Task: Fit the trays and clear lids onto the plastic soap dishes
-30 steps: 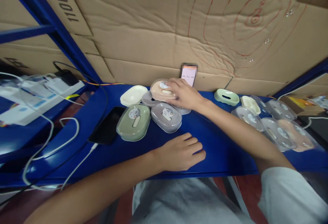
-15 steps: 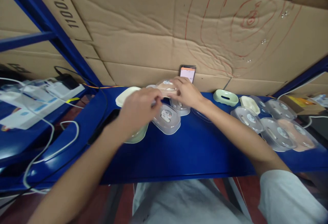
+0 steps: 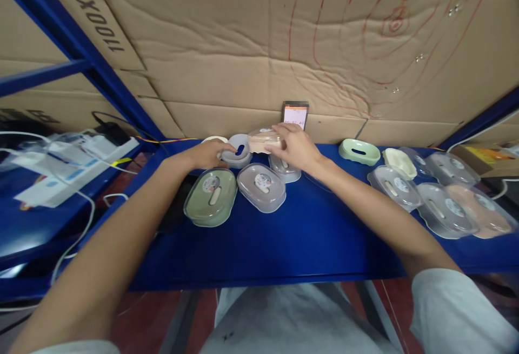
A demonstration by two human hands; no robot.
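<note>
My right hand (image 3: 299, 146) is closed around the right end of a peach soap box (image 3: 261, 144) with a clear lid, near the back of the blue shelf. My left hand (image 3: 207, 154) reaches in from the left, thumb and fingers apart, at the left edge of a grey slotted soap dish (image 3: 244, 158). Behind its fingers a cream soap dish (image 3: 217, 139) is partly hidden. In front of the hands lie a lidded green soap box (image 3: 205, 208) and a lidded grey soap box (image 3: 263, 194). Another lidded box (image 3: 285, 169) is partly under my right hand.
To the right are a light green dish (image 3: 359, 158), a cream dish (image 3: 399, 162) and several lidded boxes (image 3: 446, 211). A phone (image 3: 295, 115) leans on the cardboard wall (image 3: 227, 62). Power strips (image 3: 77, 175) and cables occupy the left side, beside a blue post.
My left hand has moved left and back, from above the green box to the grey and cream dishes, uncovering the green box. My right hand stays on the peach box.
</note>
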